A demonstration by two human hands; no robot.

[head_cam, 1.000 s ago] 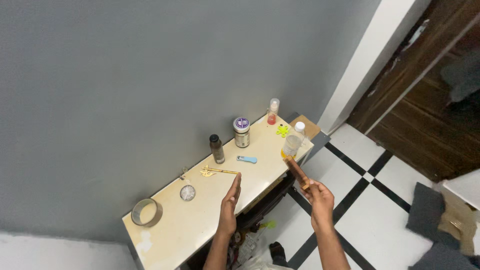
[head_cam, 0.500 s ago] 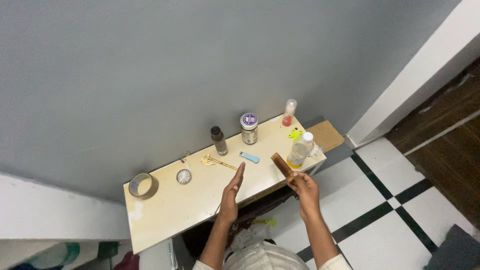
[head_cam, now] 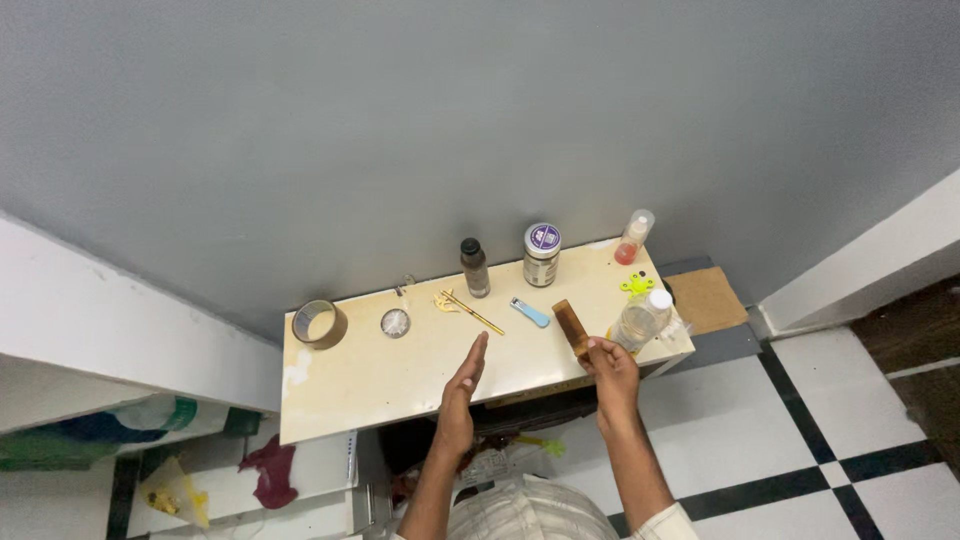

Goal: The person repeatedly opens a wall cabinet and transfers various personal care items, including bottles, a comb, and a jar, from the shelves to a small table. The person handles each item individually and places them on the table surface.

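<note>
- Your forearms enter from the bottom edge, where your elbows and body are cut off.
- Your left hand is flat, fingers pressed together and pointing away from you, edge-on over the front of the desk; it holds nothing, and you cannot tell whether it touches the surface.
- Your right hand is closed around the near end of a brown comb. The fingers hide that end; the rest angles away from you over the desk, its teeth hard to make out.
- Just right of your right hand stands a clear plastic bottle with a white cap.
- Beyond the comb lies a small blue nail clipper; beyond your left hand, a thin golden stick with an ornate end.
- Farther left sit a small round disc and a roll of tape.
- Near the wall stand a dark bottle, a round jar and a small bottle of red liquid.
- Things under the desk are shadowed and unclear.
</note>
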